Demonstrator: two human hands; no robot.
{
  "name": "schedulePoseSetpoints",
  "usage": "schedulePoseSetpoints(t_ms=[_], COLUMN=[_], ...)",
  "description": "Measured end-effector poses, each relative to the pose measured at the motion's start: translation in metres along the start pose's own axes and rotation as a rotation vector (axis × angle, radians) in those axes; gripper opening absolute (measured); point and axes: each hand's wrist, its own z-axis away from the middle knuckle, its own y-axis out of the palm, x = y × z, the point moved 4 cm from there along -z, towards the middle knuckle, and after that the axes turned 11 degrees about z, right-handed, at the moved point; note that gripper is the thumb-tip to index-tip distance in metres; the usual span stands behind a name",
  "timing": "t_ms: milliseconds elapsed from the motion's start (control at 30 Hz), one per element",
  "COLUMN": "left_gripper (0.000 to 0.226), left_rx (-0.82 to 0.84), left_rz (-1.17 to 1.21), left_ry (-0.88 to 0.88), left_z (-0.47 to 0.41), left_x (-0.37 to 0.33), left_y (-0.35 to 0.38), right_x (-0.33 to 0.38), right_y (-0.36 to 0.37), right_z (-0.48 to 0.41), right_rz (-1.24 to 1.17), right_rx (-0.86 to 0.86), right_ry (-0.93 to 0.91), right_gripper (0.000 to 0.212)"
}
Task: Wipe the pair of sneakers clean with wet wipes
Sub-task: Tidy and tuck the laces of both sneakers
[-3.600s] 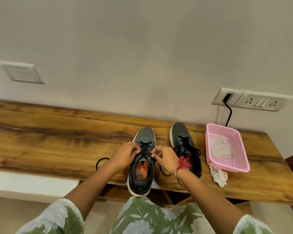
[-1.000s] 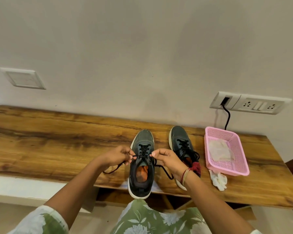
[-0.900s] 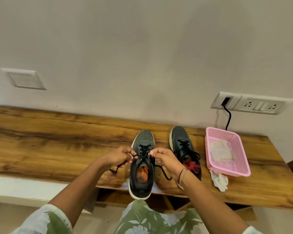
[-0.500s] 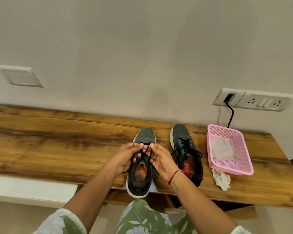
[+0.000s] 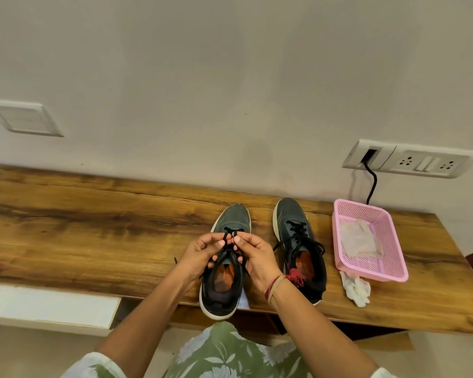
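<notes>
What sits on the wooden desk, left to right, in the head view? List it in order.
dark grey sneaker with its heel over the desk edge → second dark grey sneaker with loose black laces → pink plastic mesh basket

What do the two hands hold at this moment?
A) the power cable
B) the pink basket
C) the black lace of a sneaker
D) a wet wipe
C: the left hand and the right hand both pinch the black lace above the nearer sneaker.
</notes>
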Motion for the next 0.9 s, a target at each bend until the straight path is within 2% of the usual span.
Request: schedulePoseSetpoints(t_ms=[167, 267, 433, 567, 733, 900], left_gripper=[0.019, 0.013, 0.015, 0.009, 0.011, 0.014], left_rx=[-0.017, -0.055, -0.032, 0.01, -0.018, -0.026], left_rz=[-0.082, -0.082, -0.026, -0.087, -0.094, -0.15], left_ry=[0.043, 0.076, 0.062, 0.04, 0.039, 0.082], left_z=[0.006, 0.006, 0.004, 0.001, 0.001, -0.003], left_x=[-0.006, -0.008, -0.015, -0.015, -0.016, -0.015], left_y=[0.0, 0.002, 0.014, 0.015, 0.021, 0.016], right_x=[0.006, 0.006, 0.004, 0.006, 0.007, 0.009], right_y=[0.005, 0.006, 0.006, 0.003, 0.002, 0.004], right_z=[-0.002, -0.004, -0.009, -0.006, -0.008, -0.005], right_rz=[0.2, 0.227, 0.171, 0.144, 0.081, 0.036], right_rx=[-0.05, -0.067, -0.008, 0.064, 0.033, 0.133], right_ry=[-0.03, -0.004, 0.099, 0.074, 0.101, 0.135], right_gripper=[0.006, 0.008, 0.013, 0.022, 0.015, 0.022])
